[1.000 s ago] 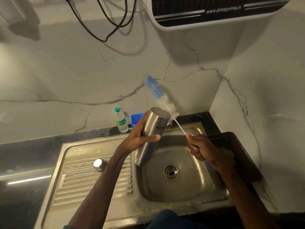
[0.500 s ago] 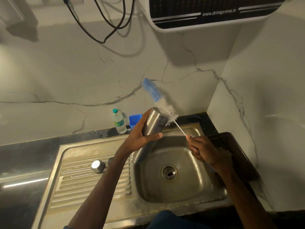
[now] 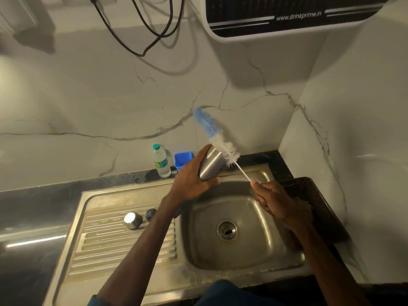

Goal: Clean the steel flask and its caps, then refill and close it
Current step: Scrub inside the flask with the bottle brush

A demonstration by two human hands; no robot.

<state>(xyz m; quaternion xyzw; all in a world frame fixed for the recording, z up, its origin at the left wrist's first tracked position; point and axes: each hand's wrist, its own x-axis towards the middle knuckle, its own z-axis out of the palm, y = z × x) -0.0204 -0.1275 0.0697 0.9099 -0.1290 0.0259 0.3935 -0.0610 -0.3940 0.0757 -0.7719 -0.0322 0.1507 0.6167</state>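
Dim, yellowish overhead light; the water purifier [image 3: 287, 21] casts a heavy shadow on the wall [image 3: 88, 102], glare streaks the countertop [image 3: 33, 217] (edges bend noticeably).

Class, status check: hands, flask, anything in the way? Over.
Left hand grips steel flask over sink. Right hand grips bottle brush, bristles outside flask. Steel cap and dark cap on drainboard. Nothing blocking.

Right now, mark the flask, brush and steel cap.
flask [image 3: 210, 165]: head view, on its bare steel side.
brush [image 3: 206, 124]: head view, on the blue bristles near the tip.
steel cap [image 3: 132, 220]: head view, on its shiny domed top.
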